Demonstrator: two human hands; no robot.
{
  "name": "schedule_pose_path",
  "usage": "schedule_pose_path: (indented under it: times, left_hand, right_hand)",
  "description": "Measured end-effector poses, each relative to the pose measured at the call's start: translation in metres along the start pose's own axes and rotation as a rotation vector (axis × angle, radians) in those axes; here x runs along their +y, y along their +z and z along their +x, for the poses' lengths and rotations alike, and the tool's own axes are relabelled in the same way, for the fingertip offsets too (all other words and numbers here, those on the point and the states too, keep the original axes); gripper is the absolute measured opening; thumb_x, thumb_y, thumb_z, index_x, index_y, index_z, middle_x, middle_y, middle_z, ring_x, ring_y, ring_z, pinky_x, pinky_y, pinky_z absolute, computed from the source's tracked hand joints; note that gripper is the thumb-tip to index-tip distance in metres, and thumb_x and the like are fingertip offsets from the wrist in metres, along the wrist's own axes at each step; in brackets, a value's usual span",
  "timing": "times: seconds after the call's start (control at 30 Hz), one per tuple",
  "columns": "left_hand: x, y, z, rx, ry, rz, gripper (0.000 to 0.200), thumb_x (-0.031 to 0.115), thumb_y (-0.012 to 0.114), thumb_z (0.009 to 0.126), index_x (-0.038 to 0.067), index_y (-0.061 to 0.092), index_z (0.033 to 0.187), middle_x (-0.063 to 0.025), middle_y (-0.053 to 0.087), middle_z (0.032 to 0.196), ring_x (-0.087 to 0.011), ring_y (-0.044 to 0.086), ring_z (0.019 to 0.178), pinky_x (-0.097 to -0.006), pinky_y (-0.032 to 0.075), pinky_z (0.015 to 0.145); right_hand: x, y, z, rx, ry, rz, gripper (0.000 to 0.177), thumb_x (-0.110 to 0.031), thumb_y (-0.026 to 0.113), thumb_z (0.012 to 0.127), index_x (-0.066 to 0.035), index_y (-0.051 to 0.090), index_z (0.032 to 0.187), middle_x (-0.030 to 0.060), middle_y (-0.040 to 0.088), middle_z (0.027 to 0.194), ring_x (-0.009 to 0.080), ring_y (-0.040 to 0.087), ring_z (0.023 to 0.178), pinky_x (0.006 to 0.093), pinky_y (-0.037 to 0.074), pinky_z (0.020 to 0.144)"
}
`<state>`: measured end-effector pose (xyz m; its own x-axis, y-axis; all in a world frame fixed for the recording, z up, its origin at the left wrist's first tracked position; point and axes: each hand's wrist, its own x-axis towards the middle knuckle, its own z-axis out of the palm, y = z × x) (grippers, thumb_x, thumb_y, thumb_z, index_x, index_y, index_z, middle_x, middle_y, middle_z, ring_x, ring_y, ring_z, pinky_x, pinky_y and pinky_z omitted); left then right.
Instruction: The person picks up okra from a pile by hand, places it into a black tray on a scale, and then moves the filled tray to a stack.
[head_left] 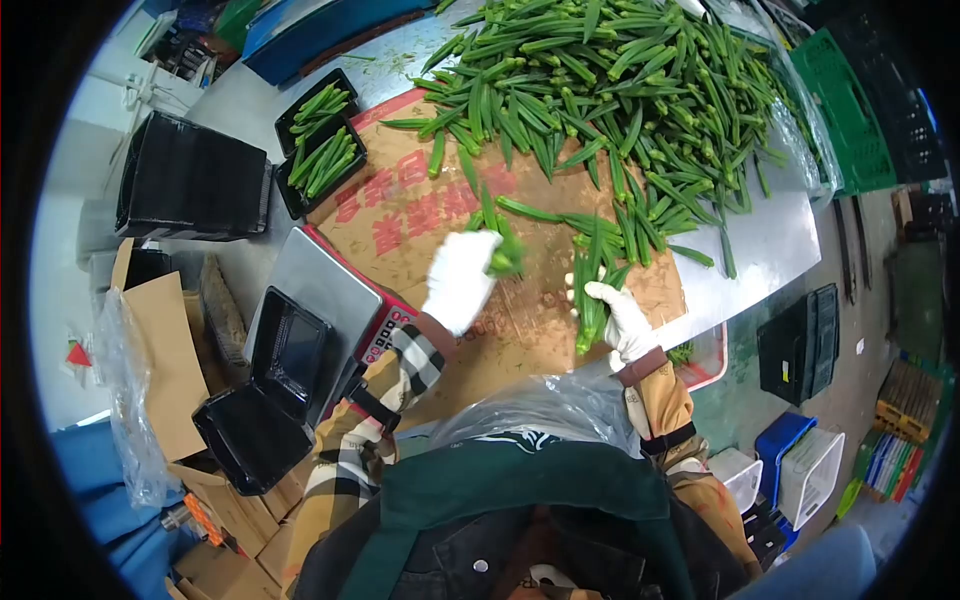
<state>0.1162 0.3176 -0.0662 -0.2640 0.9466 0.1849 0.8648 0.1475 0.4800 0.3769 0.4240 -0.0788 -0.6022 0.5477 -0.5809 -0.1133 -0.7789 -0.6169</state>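
My right hand [622,322], in a white glove, is closed around several green okra pods [590,325], which lie lengthwise along the palm with the thumb on top. My left hand [460,283], also gloved in white, is smeared by motion; green okra [507,256] shows at its fingertips, partly blurred. Both hands are over a brown cardboard sheet [400,215] with red printing. Beyond them a large okra heap [600,85] spreads across the far side of the table, with loose pods trailing toward my hands.
Left of the cardboard, an open black plastic container [260,430] rests on a scale [325,262] with a red keypad edge. Another black container [345,150] holds okra. Stacked black trays [190,180] stand at the left. Crates [810,475] are on the floor at right.
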Motion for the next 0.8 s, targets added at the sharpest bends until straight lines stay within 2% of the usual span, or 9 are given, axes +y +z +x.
schedule_pose_path:
  times: [0.1,0.17,0.3,0.4,0.47,0.57,0.6,0.7,0.8]
  left_hand:
    - [-0.021,-0.012,0.019,0.092,-0.400,0.034,0.037,0.014,0.077,0.078,0.011,0.066,0.114,-0.0142,0.069,0.104,-0.0368,0.065,0.098,-0.0465,0.053,0.084]
    - [-0.039,0.003,0.015,0.010,-0.381,0.019,0.037,0.016,0.078,0.079,0.011,0.066,0.113,-0.0148,0.069,0.102,-0.0371,0.065,0.098,-0.0470,0.053,0.083]
    - [-0.032,0.019,0.021,-0.028,-0.403,0.128,0.038,0.016,0.081,0.077,0.009,0.065,0.110,-0.0184,0.068,0.099,-0.0396,0.065,0.100,-0.0480,0.053,0.085]
    - [-0.034,0.011,0.024,-0.105,-0.551,-0.008,0.037,0.014,0.080,0.080,0.007,0.065,0.113,-0.0143,0.071,0.101,-0.0336,0.068,0.099,-0.0445,0.054,0.084]
    - [-0.035,-0.003,0.016,-0.131,-0.570,-0.663,0.039,0.012,0.078,0.084,0.005,0.063,0.119,-0.0109,0.072,0.103,-0.0272,0.069,0.099,-0.0404,0.055,0.084]
    - [-0.002,-0.034,-0.006,-0.368,-0.716,-1.579,0.043,0.010,0.073,0.091,0.000,0.058,0.130,-0.0068,0.068,0.114,-0.0188,0.067,0.102,-0.0374,0.055,0.091]
    - [0.006,-0.034,-0.014,-0.409,-0.687,-1.734,0.045,0.006,0.070,0.093,0.000,0.055,0.135,-0.0089,0.067,0.120,-0.0196,0.066,0.108,-0.0383,0.055,0.095]
    - [0.027,-0.029,-0.037,-0.339,-0.653,-1.674,0.055,0.005,0.066,0.095,0.001,0.044,0.146,-0.0082,0.060,0.133,-0.0193,0.062,0.116,-0.0375,0.054,0.097]
    - [0.025,-0.044,-0.058,-0.217,-0.611,-1.522,0.062,0.006,0.064,0.097,0.001,0.036,0.152,-0.0089,0.052,0.144,-0.0182,0.051,0.131,-0.0345,0.043,0.110]
  right_hand:
    - [-0.001,-0.022,0.014,0.276,-0.341,-0.577,0.047,-0.006,0.071,0.084,-0.003,0.060,0.129,0.0146,0.067,0.120,0.0226,0.068,0.096,0.0342,0.055,0.083]
    - [-0.002,-0.025,0.022,0.569,-0.662,-1.105,0.056,-0.009,0.074,0.080,-0.005,0.057,0.133,0.0150,0.065,0.118,0.0289,0.067,0.098,0.0374,0.054,0.086]
    - [0.003,-0.018,0.032,0.653,-0.523,-1.713,0.075,-0.014,0.077,0.075,-0.009,0.046,0.144,0.0150,0.060,0.115,0.0350,0.061,0.105,0.0432,0.052,0.091]
    - [0.006,-0.027,0.041,0.616,-0.518,-1.372,0.063,-0.016,0.078,0.077,-0.006,0.056,0.135,0.0119,0.067,0.104,0.0290,0.066,0.093,0.0390,0.055,0.082]
    - [0.009,-0.034,0.042,0.429,-0.477,-0.868,0.053,-0.018,0.080,0.078,-0.003,0.062,0.127,0.0102,0.071,0.098,0.0251,0.069,0.086,0.0374,0.057,0.072]
    - [-0.006,0.009,0.014,0.143,0.058,-0.386,0.040,-0.019,0.081,0.081,0.000,0.069,0.114,0.0099,0.074,0.093,0.0194,0.070,0.079,0.0346,0.056,0.059]
    - [-0.003,0.031,0.006,0.017,0.090,-0.227,0.032,-0.016,0.079,0.084,0.000,0.071,0.110,0.0102,0.074,0.097,0.0192,0.071,0.080,0.0343,0.056,0.055]
    - [0.017,0.075,-0.003,-0.081,0.229,0.003,0.028,-0.019,0.071,0.096,-0.002,0.068,0.118,0.0094,0.073,0.101,0.0217,0.071,0.083,0.0389,0.061,0.066]
    - [0.031,0.103,-0.004,-0.210,0.262,-0.002,0.031,-0.022,0.067,0.100,-0.003,0.063,0.124,0.0098,0.071,0.106,0.0223,0.071,0.088,0.0410,0.061,0.072]
